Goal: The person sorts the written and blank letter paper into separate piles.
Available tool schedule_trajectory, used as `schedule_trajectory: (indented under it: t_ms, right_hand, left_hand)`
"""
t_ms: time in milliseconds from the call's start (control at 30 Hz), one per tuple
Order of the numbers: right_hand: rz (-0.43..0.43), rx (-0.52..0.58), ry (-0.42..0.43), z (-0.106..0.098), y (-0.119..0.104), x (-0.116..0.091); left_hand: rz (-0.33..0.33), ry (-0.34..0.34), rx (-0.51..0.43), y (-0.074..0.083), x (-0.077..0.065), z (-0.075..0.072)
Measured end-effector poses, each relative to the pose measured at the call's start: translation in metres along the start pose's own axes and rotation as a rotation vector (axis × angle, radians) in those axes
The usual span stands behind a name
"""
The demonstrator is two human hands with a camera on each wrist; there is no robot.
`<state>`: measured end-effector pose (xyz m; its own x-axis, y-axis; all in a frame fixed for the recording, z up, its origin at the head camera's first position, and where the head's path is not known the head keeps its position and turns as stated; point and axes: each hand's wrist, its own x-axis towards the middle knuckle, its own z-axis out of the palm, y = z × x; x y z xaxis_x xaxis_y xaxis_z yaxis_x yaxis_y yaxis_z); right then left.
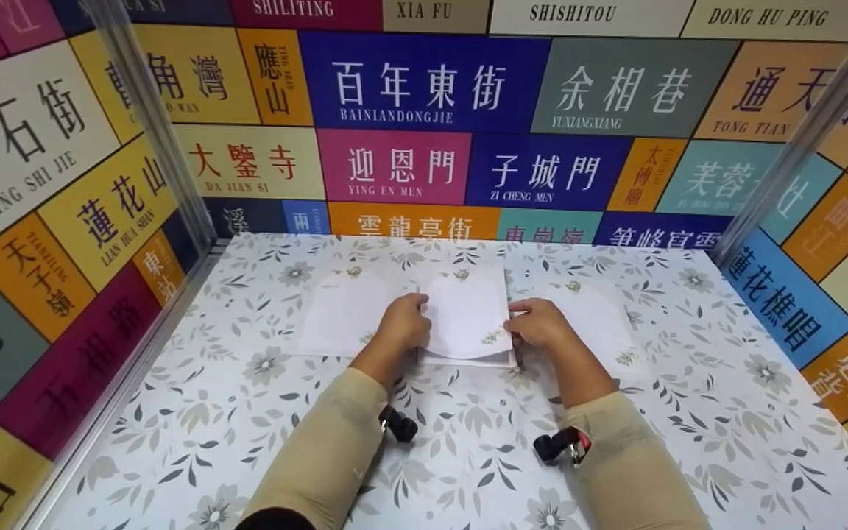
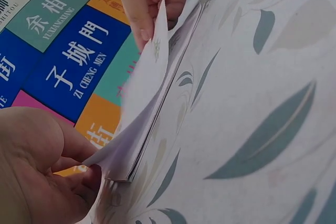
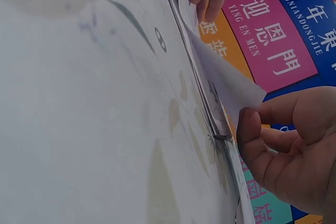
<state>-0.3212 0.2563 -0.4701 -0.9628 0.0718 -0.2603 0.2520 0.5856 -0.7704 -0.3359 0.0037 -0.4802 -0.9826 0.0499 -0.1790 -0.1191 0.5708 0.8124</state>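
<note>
A white sheet of paper (image 1: 464, 313) with a small floral print lies between the two hands. Its near edge is lifted and bowed above a thin stack of paper (image 1: 472, 361). My left hand (image 1: 403, 325) pinches the sheet at its left side, thumb on top. On the opposite side my right hand (image 1: 542, 324) pinches the right edge. In the left wrist view the raised sheet (image 2: 139, 90) curves between both hands, with the thin dark-edged stack (image 2: 137, 153) under it. The sheet's corner (image 3: 247, 95) meets the right fingertips in the right wrist view.
Another pale printed sheet (image 1: 339, 313) lies to the left, and a similar one (image 1: 593, 324) to the right. All rest on a table (image 1: 468, 456) covered in grey leaf and flower pattern. Colourful sign-printed panels (image 1: 424, 81) enclose the back and sides.
</note>
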Motion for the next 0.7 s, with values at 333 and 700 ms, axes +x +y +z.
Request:
schedule_trajectory:
  t_ms: [333,700]
  right_hand:
    - [-0.013,0.018,0.027,-0.004,-0.001,-0.002]
    - [-0.052,0.071,0.096,-0.019,0.004,-0.006]
  left_hand:
    - [-0.024,0.008,-0.087,0.007,0.0,-0.001]
    - [0.059,0.076,-0.13,0.018,-0.005,0.008]
